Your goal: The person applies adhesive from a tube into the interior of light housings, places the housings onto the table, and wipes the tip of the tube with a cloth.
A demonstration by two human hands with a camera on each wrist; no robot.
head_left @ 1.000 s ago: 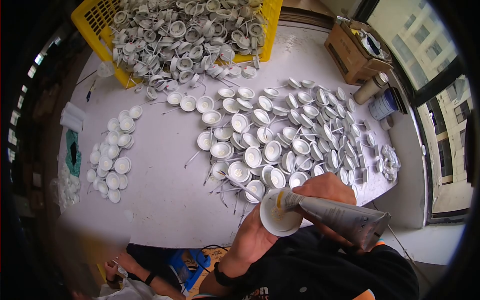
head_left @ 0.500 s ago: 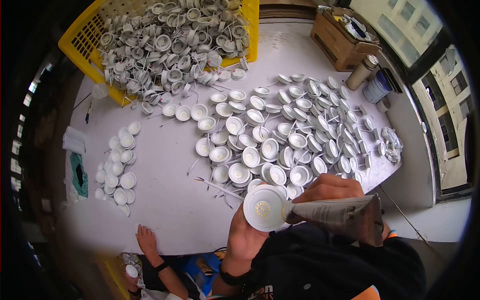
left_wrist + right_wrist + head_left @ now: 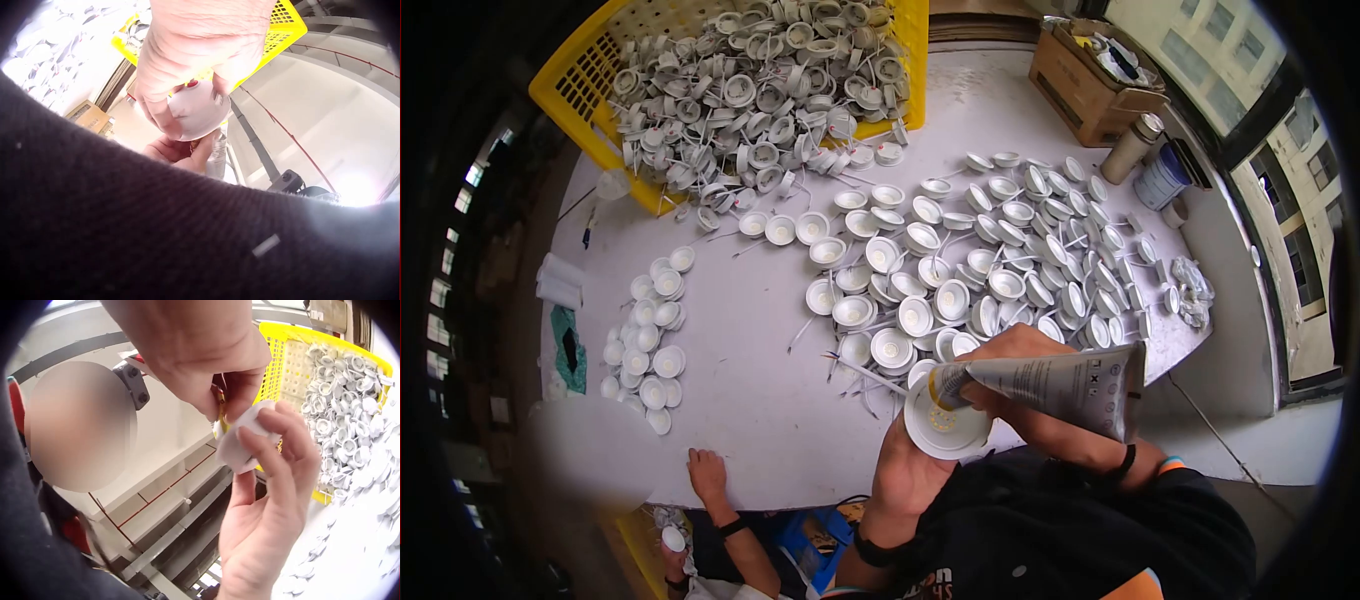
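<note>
My left hand [image 3: 908,478] grips a white cup-shaped LED downlight [image 3: 948,432] from below, its open face up and small yellow LED dots showing inside. A wired cable sticks out to its left. In the left wrist view the fingers [image 3: 164,119] curl around the lamp's back. My right hand [image 3: 1025,348] holds a grey squeeze tube [image 3: 1065,390] with a yellow band, its flat end toward the right. The tube's narrow end overlaps the lamp's cup; its tip is hidden. The right wrist view shows the right hand [image 3: 200,356] pinching close beside the lamp [image 3: 240,447].
Many similar lamps [image 3: 892,348] cover the table's right half; a smaller group [image 3: 640,335] lies left. A yellow crate [image 3: 580,95] spills white rings at the back. A cardboard box [image 3: 1090,90], flask [image 3: 1130,150] and can [image 3: 1160,180] stand by the window. Another person's hand [image 3: 708,475] rests at the front edge.
The lamp turned its face more toward the head camera half a second ago, with the tube at its rim; now the tube's narrow end is over the cup again. The other person's hand came onto the table.
</note>
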